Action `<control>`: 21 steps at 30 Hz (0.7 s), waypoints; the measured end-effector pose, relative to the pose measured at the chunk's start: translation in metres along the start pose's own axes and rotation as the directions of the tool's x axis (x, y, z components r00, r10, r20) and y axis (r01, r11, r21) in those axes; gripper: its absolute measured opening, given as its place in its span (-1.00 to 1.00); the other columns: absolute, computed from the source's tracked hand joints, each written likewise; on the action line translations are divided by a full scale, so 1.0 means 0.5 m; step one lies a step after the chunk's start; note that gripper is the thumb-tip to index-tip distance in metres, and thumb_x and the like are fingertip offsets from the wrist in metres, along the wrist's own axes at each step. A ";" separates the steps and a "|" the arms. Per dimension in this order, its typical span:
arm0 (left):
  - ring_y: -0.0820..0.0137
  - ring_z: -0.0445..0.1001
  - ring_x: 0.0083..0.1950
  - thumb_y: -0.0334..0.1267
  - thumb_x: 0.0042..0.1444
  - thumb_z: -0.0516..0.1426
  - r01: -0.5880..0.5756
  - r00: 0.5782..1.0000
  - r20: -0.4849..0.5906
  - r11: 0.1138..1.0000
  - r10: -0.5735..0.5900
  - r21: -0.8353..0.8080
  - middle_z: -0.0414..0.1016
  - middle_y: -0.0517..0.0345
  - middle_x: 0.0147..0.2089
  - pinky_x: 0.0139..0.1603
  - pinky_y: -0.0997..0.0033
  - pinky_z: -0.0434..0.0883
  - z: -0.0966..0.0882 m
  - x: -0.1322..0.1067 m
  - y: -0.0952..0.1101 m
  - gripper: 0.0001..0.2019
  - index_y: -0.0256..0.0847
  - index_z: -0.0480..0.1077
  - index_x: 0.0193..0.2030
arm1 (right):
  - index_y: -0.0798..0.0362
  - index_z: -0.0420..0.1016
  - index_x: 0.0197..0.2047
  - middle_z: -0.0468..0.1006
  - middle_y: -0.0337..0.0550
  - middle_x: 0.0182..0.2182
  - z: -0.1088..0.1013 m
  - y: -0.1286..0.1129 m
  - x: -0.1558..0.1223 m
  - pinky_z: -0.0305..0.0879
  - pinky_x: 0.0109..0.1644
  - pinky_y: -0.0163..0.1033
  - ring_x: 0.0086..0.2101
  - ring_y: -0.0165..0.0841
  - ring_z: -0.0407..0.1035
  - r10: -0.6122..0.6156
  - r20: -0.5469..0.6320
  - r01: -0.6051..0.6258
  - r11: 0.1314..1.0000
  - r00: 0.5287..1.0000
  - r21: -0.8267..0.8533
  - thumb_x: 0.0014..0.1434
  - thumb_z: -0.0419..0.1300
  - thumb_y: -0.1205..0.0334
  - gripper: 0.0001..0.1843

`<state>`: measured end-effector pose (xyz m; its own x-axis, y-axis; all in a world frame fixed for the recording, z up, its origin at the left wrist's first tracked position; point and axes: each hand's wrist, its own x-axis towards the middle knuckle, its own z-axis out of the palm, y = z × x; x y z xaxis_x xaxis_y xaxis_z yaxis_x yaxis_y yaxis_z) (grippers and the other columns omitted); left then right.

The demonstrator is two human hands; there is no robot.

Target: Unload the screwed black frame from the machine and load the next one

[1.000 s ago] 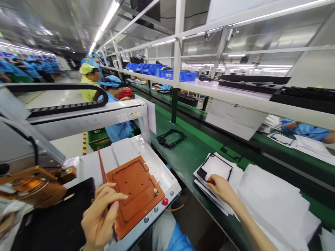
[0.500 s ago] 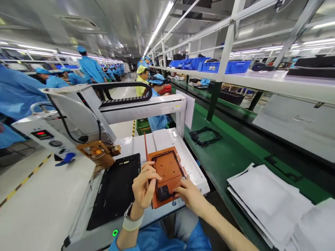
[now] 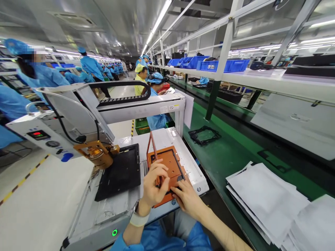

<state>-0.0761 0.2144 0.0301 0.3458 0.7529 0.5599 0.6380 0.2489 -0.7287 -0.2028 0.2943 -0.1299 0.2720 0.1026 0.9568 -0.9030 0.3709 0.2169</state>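
An orange fixture plate lies on the white bed of a machine, with a thin black frame set in it. A narrow reddish-orange hinged frame stands tilted up along the plate's left side. My left hand is curled above the plate's left part, its fingers closed around the lower part of the hinged frame. My right hand lies over the near right corner, fingers apart, fingertips touching the black frame's near edge. My hands hide the plate's near middle.
A black panel lies on the machine's left bed under a brass-coloured head. A gantry beam crosses behind. On the green bench are black frames and white sheets. Co-workers in blue work beyond.
The black panel has moved back, away from me. The hinged frame has swung right over the plate, and my left hand has moved right. The black block seen earlier near the plate's front is not visible now.
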 end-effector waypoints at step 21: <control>-0.12 0.54 0.46 -0.35 0.26 0.42 0.056 0.777 0.605 0.976 -0.175 0.212 0.64 -0.30 0.27 0.47 -0.10 0.55 0.175 -0.196 -0.047 -0.73 -0.35 0.62 0.07 | 0.03 0.52 -0.27 0.60 0.25 -0.27 -0.323 0.141 -0.272 0.46 -0.18 0.07 -0.24 0.02 0.55 0.644 -0.550 -0.847 0.418 0.532 -0.329 0.31 -0.12 -0.18 -0.46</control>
<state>-0.1852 0.1880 -0.0424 -0.2593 0.9097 0.3243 0.4962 0.4136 -0.7634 -0.2497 0.4553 -0.2762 -0.2541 0.8008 0.5424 -0.4985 0.3721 -0.7830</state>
